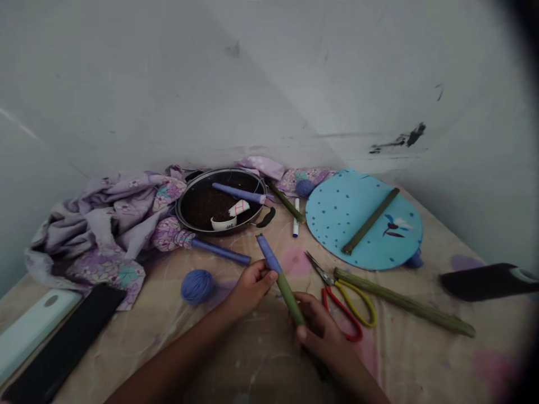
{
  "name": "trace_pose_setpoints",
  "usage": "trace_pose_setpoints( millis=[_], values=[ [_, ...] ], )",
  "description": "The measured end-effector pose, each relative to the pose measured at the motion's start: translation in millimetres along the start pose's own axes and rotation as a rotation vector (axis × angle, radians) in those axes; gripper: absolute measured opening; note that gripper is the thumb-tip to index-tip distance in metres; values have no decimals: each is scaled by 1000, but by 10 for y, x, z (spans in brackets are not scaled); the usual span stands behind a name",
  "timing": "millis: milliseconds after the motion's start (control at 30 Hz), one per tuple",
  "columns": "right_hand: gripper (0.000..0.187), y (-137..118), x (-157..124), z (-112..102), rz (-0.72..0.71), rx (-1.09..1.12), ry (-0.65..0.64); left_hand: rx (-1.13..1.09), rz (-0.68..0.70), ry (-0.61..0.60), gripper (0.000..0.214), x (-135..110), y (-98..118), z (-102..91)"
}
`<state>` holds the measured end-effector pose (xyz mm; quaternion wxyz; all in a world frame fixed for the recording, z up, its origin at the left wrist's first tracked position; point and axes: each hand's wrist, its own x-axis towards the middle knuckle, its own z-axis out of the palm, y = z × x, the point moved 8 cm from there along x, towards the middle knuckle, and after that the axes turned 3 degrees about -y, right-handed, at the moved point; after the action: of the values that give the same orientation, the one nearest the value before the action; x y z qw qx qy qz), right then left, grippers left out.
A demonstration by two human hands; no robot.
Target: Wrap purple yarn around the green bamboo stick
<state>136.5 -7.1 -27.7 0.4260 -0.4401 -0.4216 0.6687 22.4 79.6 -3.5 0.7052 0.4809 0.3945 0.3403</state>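
My left hand [251,287] grips a green bamboo stick [289,297] just below its blue-wrapped end [267,253], and my right hand [319,331] holds the stick's lower part. A ball of blue yarn [197,287] lies left of my left hand. Scissors with red and yellow handles [341,306] lie right of my right hand, beside a long green stick [404,300]. Another blue-wrapped stick [221,252] rests on a crumpled floral cloth [109,219].
A dark pan [178,207] holds brown material, a white cup and a blue-wrapped stick. Behind the scissors lies a round blue board [362,219] with a stick on it. A white marker [296,219] stands out nearby. Black flat objects lie at both sides; walls close the back.
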Motion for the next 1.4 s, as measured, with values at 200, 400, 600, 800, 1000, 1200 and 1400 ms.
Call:
trace_pose_setpoints(
  millis=[200,400,600,800,1000,1200,1400],
  values=[
    [39,-177,-147,-207,-322,-732,401,-60,87,126,44,51,74,-181],
    [31,55,-237,-278,-16,-82,285,-155,64,88,47,74,18,-135],
    [42,350,-351,138,433,772,-105,-208,35,5,47,64,-11,-44],
    [42,24,-502,-438,-155,-243,536,-227,63,17,47,78,6,-71],
    [36,83,-451,-321,-75,-486,307,-257,57,-30,50,63,9,-28],
    [54,394,-389,-82,203,76,101,-259,58,-19,49,78,20,-53],
    [41,217,-409,-304,39,-7,385,-225,62,-17,47,71,32,-55]
  ],
)
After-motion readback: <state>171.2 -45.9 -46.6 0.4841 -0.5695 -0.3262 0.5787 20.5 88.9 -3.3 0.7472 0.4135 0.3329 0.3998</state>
